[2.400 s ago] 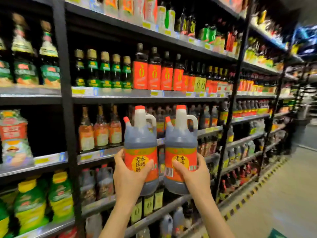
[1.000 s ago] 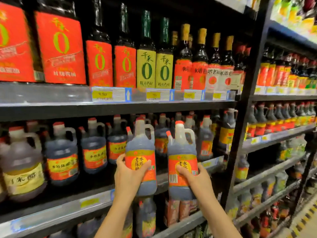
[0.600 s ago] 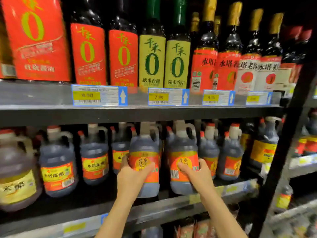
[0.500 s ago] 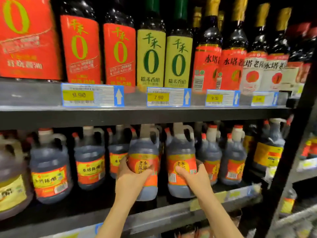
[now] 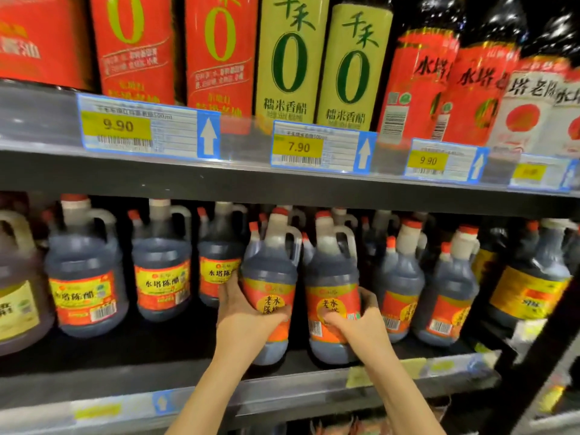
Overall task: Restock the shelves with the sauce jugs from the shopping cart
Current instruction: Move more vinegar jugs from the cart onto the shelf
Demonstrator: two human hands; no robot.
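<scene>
Left hand [image 5: 243,312] wrapped round left jug [image 5: 270,277], right hand [image 5: 354,323] round right jug [image 5: 332,284]. Both upright, side by side, bases at the shelf [image 5: 131,350] front. Open depth straight ahead, stocked jugs [image 5: 397,277] just right. Push inward, axes vertical.

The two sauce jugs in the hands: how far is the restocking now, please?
Done: several jugs with the same orange label already stand on the lower shelf. In hand: the left hand grips the left jug and the right hand grips the right jug, both upright at the shelf front. Left: releasing them. The cart is out of view, so any remaining stock is unknown.
</scene>
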